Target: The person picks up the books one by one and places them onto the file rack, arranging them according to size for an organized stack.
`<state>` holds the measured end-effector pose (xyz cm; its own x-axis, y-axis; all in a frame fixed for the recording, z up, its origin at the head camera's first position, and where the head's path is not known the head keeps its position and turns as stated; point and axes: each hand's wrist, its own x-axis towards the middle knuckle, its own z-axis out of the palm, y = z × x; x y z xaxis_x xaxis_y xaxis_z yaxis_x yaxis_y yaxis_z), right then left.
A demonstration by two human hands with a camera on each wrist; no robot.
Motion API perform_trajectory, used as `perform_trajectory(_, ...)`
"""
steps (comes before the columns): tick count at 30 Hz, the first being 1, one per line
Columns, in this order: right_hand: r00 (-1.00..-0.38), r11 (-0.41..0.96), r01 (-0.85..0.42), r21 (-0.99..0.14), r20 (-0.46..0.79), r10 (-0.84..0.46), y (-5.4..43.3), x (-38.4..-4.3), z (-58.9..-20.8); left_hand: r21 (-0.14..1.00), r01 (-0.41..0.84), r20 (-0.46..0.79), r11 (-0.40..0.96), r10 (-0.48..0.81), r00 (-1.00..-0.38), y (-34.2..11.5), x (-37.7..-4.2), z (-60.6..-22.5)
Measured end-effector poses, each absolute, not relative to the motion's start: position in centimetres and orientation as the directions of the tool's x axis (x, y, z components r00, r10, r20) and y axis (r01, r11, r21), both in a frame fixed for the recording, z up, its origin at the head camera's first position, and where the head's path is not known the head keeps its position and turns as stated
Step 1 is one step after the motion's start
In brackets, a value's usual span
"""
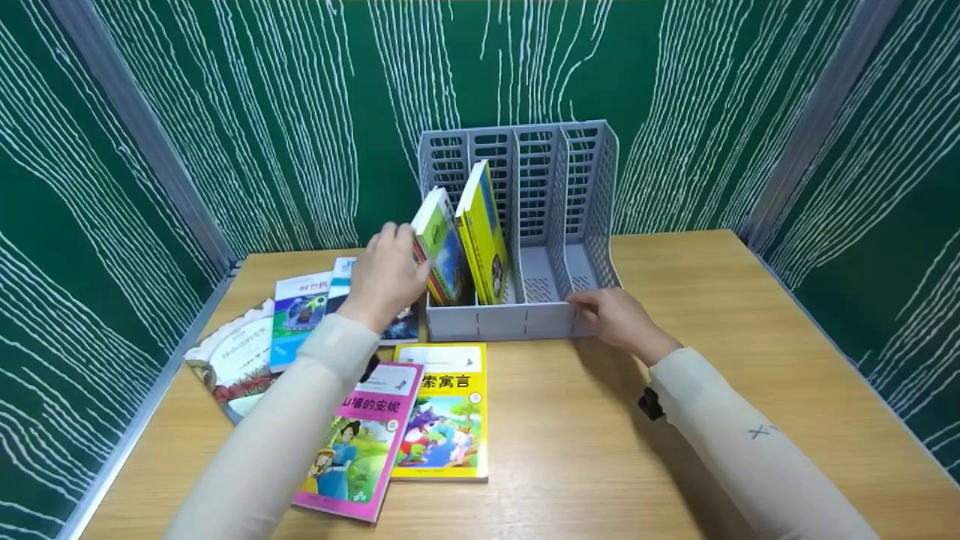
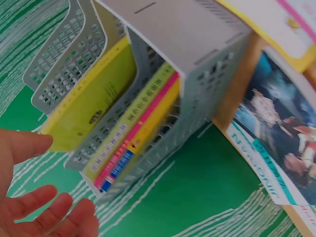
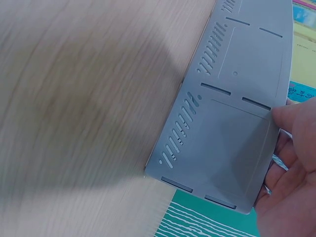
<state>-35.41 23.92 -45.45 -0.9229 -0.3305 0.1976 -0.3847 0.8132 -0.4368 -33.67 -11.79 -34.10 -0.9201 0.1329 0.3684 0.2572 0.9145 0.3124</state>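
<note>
A grey file organizer (image 1: 501,322) with several upright compartments stands on the table. My right hand (image 1: 619,319) grips its front lip near the right corner; in the right wrist view the thumb lies on the lip's outer face, with fingers behind it. Thin books (image 1: 444,251) with green, pink and yellow spines (image 2: 133,126) lean in the leftmost compartment. Beside them, yellow books (image 1: 486,240) tilt in the second one. My left hand (image 1: 386,270) is at the left books, thumb and fingers spread with nothing between them in the left wrist view. Whether it touches them is unclear.
A pink-bordered book (image 1: 367,450) overlaps a yellow-bordered book (image 1: 450,412) in front of the organizer. To the left lie a blue-and-white book (image 1: 300,315), a dark-covered book (image 1: 405,328) and a scalloped-edge book (image 1: 240,352). Green white-streaked panels (image 1: 300,112) enclose the table.
</note>
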Motion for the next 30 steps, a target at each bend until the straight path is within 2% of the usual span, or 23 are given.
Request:
perform_trajectory(14,-0.935,0.811,-0.355,-0.465,0.161,-0.316,24.0,-35.3,-45.4,0.341,0.076,0.083,0.937,0.050,-0.995,-16.7,-30.6,-37.0)
perform_trajectory(30,-0.932,0.802,-0.361,-0.476,0.161,-0.324,23.9,-35.4,-45.4,0.282,-0.010,-0.179,0.959,0.042,-0.983,-20.7,-26.9,-41.6)
